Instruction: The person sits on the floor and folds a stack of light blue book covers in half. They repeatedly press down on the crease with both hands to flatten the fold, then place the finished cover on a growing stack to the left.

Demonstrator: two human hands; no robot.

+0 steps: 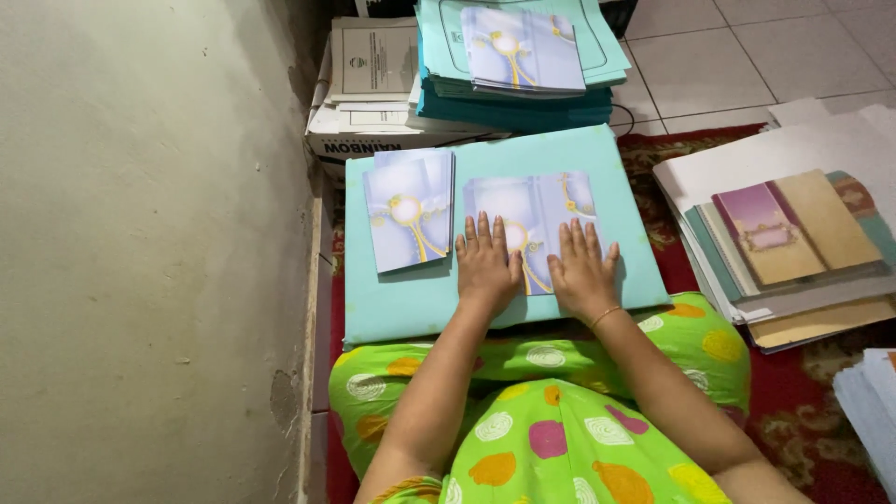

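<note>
Both hands lie flat and spread, palms down, closed on nothing: the left hand (pixel 486 266) presses on the near left part of a lilac printed card (pixel 532 219), and the right hand (pixel 582 273), a thin bangle at its wrist, presses on the near right part of the same card, fingers pointing away from the body. The card looks like an opened, creased sheet of glossy stock with a gold ornament, so I judge it light, thin and fairly stiff but easy to dent or crease, and probably slick under the palms; its free edges or corners would be the places to pinch it, since the flat faces offer no hold. Under the hands the card rests on a pale turquoise board (pixel 392 299), which lies across the person's lap over the green patterned dress (pixel 551 439). Just to the left of the left hand, on the same board, sits a small pile of folded cards (pixel 408 210) of the same print, apart from the pressed one. Beyond the fingertips, past the far edge of the board, a tall stack of teal folders (pixel 523 98) carries more such cards on top, next to a white cardboard box (pixel 369 131). Well off to the right of the right hand, paper stacks (pixel 793 243) topped with a purple and tan card lie on a red carpet (pixel 793 411).
</note>
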